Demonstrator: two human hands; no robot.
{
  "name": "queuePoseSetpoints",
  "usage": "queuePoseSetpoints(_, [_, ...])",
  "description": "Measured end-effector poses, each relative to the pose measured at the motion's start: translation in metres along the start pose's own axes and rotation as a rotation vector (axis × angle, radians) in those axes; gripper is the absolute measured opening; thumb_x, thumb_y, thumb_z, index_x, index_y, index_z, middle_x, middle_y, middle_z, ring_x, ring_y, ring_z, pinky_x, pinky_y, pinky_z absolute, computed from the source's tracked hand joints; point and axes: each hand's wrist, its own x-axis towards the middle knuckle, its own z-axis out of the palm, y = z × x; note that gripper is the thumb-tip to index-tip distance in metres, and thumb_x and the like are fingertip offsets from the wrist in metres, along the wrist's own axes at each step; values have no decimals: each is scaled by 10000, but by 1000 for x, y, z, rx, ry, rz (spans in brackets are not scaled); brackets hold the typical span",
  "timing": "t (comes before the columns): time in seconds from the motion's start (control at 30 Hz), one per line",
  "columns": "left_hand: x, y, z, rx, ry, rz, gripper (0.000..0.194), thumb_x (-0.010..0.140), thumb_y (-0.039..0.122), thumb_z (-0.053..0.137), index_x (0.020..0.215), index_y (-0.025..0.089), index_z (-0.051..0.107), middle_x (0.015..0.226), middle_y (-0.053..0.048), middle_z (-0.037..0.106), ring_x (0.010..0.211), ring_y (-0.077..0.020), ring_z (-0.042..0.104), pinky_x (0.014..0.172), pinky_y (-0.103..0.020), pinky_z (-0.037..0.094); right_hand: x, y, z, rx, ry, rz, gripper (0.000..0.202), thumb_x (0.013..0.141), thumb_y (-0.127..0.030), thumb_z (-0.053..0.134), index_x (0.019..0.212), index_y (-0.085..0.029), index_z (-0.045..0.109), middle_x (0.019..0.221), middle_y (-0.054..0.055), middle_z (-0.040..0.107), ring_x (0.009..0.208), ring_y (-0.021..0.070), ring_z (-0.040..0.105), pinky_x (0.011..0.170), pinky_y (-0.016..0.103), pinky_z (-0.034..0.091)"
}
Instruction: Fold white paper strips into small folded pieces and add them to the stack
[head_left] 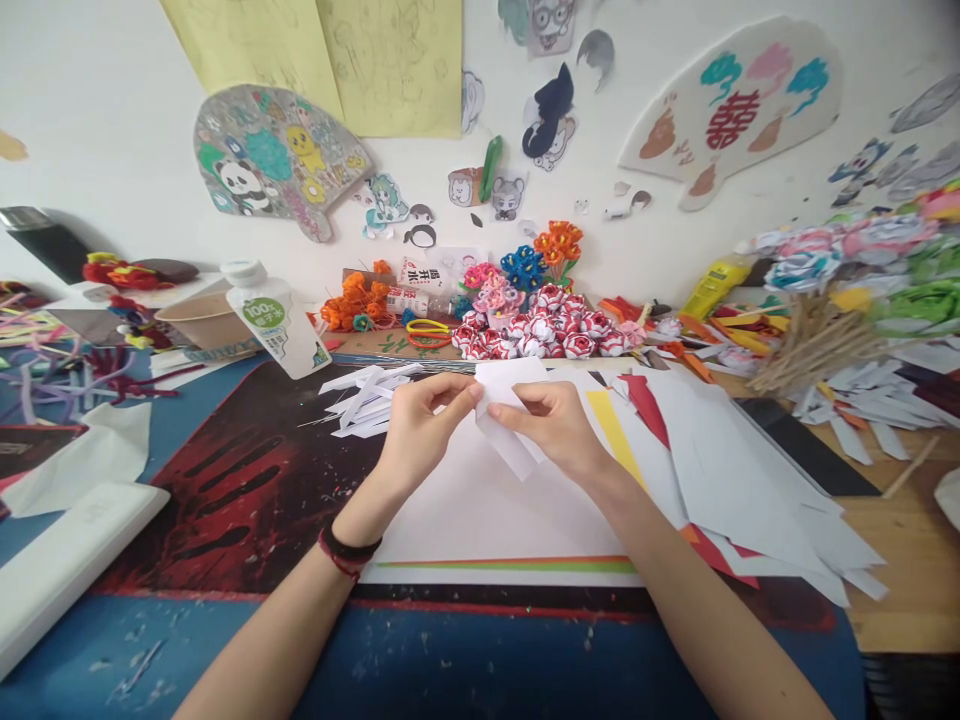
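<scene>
Between my two hands is a folded piece of white paper (514, 450), lifted over a stack of large paper sheets (480, 525). My left hand (427, 425) pinches its left edge between thumb and index finger. From the other side, my right hand (559, 425) grips it, with the thumb lying across its front. The right hand's other fingers are partly hidden behind the paper. Left of my left hand lies a pile of white paper strips (367, 398) on the dark mat (300, 470).
Red-and-white paper roses (555, 325) stand at the back, with yellow-handled scissors (429, 328) beside them. A white bottle (274, 320) leans at the left. Loose white sheets (750, 470) spread to the right. A long white box (75, 560) lies at the front left.
</scene>
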Motion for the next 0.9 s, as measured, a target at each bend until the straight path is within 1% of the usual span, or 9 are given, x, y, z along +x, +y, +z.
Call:
queuePoseSetpoints(0.1, [1,2,-1,52,-7,36,240,865,360,601,802,144,683,761,-26,657,680,-130,547,621,-233,410,0,-1,-1,0,13,1,480,777,-316,679,531,-190,286,598,-53,195,544,61,189,480,242,142])
queuePoseSetpoints(0.23, [2,6,-3,252,-90,103,369,952,380,441,710,153,603,673,-2,588,613,-109,501,597,-232,372,0,-1,-2,21,30,27,474,770,-346,690,529,-186,314,598,-50,219,548,67,228,480,240,167])
queuePoseSetpoints(0.37, [-2,4,0,437,-150,186,392,953,380,437,637,159,502,570,25,462,541,-98,393,541,-245,287,0,-1,-2,47,59,18,509,734,-369,733,503,-179,321,582,-54,220,538,63,206,469,239,164])
queuePoseSetpoints(0.47, [-4,2,3,417,-152,229,361,955,333,443,641,160,482,573,29,440,542,-95,368,539,-245,273,0,-2,-2,96,51,26,422,727,-359,746,511,-154,447,568,-51,292,535,65,253,470,228,208])
queuePoseSetpoints(0.53, [-4,2,3,378,-163,246,337,958,302,441,656,159,484,590,26,453,557,-95,383,547,-242,280,0,-2,-3,141,33,67,326,721,-362,752,578,-136,566,576,-41,376,542,75,320,481,224,259])
queuePoseSetpoints(0.6, [-3,2,2,363,-173,262,328,957,285,443,656,161,473,592,27,449,560,-95,385,548,-244,278,0,-1,-4,173,11,116,277,713,-372,759,655,-127,644,600,-27,444,562,91,383,496,229,297])
queuePoseSetpoints(0.67, [-3,2,0,362,-183,277,324,958,271,442,653,163,454,591,29,441,558,-95,382,549,-246,276,-1,0,-5,182,-6,141,268,707,-379,763,703,-124,683,618,-17,483,580,104,420,509,235,318])
queuePoseSetpoints(0.8, [-2,1,-1,363,-194,300,332,958,258,437,639,169,416,589,28,448,554,-95,386,550,-247,281,-1,0,-7,183,-33,133,264,704,-380,767,716,-123,707,628,-10,517,593,114,448,522,241,337])
queuePoseSetpoints(0.9, [-1,0,-1,368,-202,283,338,960,267,431,636,169,437,584,25,469,548,-97,400,550,-246,294,0,-1,-8,161,-42,119,265,713,-377,763,712,-118,708,633,-7,529,595,116,459,521,240,341])
